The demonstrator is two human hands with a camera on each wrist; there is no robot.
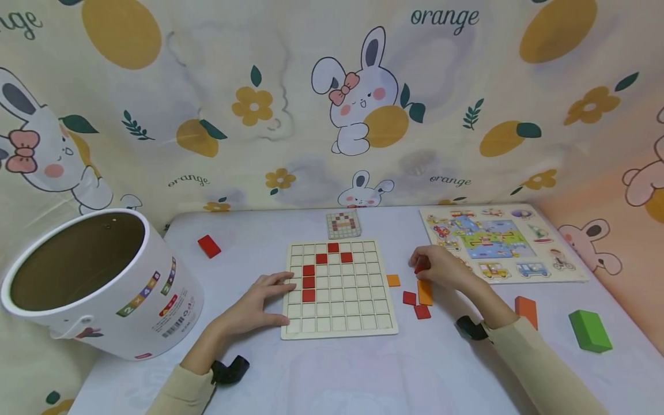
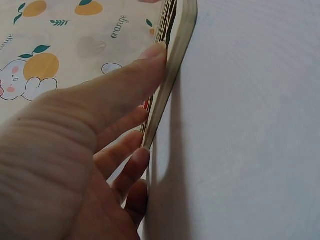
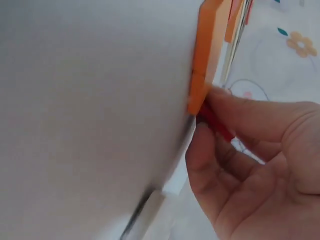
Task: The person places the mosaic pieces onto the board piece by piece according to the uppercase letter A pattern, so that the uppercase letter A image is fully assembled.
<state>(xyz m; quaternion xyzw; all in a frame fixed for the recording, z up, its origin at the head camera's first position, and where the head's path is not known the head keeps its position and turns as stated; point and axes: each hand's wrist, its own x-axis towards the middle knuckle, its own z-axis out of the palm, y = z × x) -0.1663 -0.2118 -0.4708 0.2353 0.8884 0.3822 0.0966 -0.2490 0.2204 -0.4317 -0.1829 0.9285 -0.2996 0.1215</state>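
In the head view, "orange" is printed on the cloth behind the board. The left hand rests spread at the board's left edge; right of the board, the right hand pinches a red tile. The left wrist view shows the thumb touching the board's rim. The right wrist view shows the tile poking out between thumb and fingers.

My right hand partly hides the red piece it pinches; fine print on the white bucket is too small to read; my sleeves leave the head view's bottom edge.
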